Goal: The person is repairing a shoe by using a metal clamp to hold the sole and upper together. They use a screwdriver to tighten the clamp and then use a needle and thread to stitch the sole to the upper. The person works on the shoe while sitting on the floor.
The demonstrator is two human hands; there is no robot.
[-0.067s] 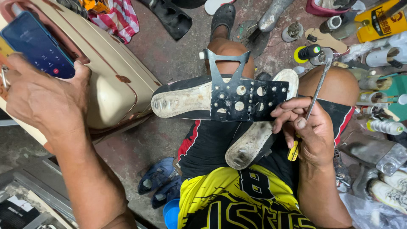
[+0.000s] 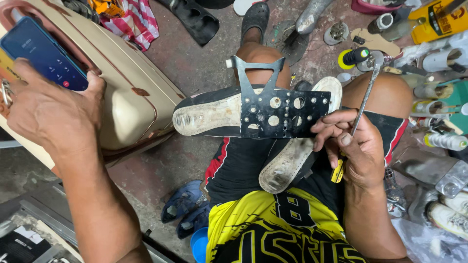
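Note:
My left hand [image 2: 51, 114] is raised at the upper left, gripping a blue-screened phone [image 2: 44, 53]. My right hand [image 2: 353, 146] holds a thin metal tool [image 2: 364, 95] with a yellow handle, and its fingers touch the right end of a black perforated metal plate [image 2: 282, 112]. That plate lies across my lap on top of two worn shoe soles [image 2: 214, 114], one pointing left and the other [image 2: 287, 163] angled down toward my shorts.
A cream suitcase [image 2: 126, 92] lies on the concrete floor at left. Blue sandals [image 2: 183, 207] sit below my left knee. Bottles, tubes and tools [image 2: 438, 97] crowd the right side. A black shoe [image 2: 192, 19] and striped cloth [image 2: 129, 22] lie at the top.

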